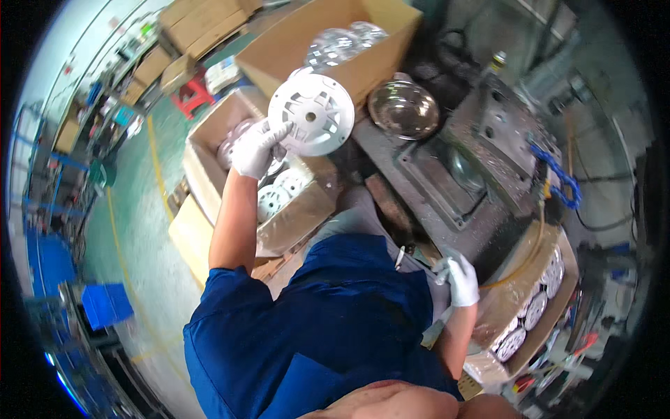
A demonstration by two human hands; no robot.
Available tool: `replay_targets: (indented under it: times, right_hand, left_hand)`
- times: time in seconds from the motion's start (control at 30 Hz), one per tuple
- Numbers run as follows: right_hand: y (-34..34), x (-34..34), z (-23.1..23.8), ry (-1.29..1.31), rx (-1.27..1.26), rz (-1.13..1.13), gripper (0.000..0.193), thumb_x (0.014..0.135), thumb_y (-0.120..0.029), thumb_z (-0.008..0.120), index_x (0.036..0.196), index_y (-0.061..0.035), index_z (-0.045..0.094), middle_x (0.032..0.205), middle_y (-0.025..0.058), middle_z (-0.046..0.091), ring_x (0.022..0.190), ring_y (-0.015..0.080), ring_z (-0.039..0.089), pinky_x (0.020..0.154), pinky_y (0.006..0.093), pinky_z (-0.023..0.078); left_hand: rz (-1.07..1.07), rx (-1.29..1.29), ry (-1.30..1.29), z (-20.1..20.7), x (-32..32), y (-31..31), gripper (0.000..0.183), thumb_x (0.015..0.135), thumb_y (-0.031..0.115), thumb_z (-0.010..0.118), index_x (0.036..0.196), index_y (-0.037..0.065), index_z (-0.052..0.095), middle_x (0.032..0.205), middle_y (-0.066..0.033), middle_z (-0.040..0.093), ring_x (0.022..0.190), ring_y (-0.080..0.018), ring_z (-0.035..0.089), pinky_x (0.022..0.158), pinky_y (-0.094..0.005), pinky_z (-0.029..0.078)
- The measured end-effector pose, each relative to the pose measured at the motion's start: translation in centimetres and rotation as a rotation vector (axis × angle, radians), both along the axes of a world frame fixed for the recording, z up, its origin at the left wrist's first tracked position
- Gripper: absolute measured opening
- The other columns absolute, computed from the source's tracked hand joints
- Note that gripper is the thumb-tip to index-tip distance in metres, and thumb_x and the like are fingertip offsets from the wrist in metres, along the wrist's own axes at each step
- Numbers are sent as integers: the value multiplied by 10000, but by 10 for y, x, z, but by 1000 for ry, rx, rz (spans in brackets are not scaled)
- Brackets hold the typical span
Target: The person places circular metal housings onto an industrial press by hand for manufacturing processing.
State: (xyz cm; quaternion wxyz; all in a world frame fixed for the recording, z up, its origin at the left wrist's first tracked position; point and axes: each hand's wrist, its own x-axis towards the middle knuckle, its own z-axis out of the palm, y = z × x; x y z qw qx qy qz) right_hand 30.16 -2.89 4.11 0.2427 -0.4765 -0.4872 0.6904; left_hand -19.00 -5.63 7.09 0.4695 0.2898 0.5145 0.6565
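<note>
White round plastic disc (312, 114), slotted and ribbed, held up over the open cardboard box (202, 178) of similar white discs. Left hand (255, 148), white-gloved, grips disc at its lower-left rim, fingers curled onto the face. Right hand (460, 279), gloved, fingers closed round a small metal tool (417, 260), near the grey metal mould block (481, 160). Clear dome (403, 108) sits just right of disc

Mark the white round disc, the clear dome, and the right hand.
white round disc (314, 112), head view, on its slotted face.
clear dome (403, 108), head view, on its curved top.
right hand (462, 279), head view, on the gloved back.
</note>
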Motion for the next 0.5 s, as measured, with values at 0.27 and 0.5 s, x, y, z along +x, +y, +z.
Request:
replay_targets:
  times: [0.27,0.5]
  right_hand:
    - [4,-30,12,512,105,74,595,984,-285,428,1439,16,191,1212,239,550,977,254,622,789,333,526]
    - [15,-38,26,751,-27,-452,378,888,-140,578,1212,39,501,1117,140,608,1001,215,609,883,310,484]
  left_hand:
    - [-311,349,1386,69,171,61,255,816,192,676,1048,91,657,770,-68,628,623,-223,598,575,-352,494]
    - [-604,799,1809,68,246,57,571,660,252,692,1216,195,577,822,-32,548,661,-198,562,601,-320,447]
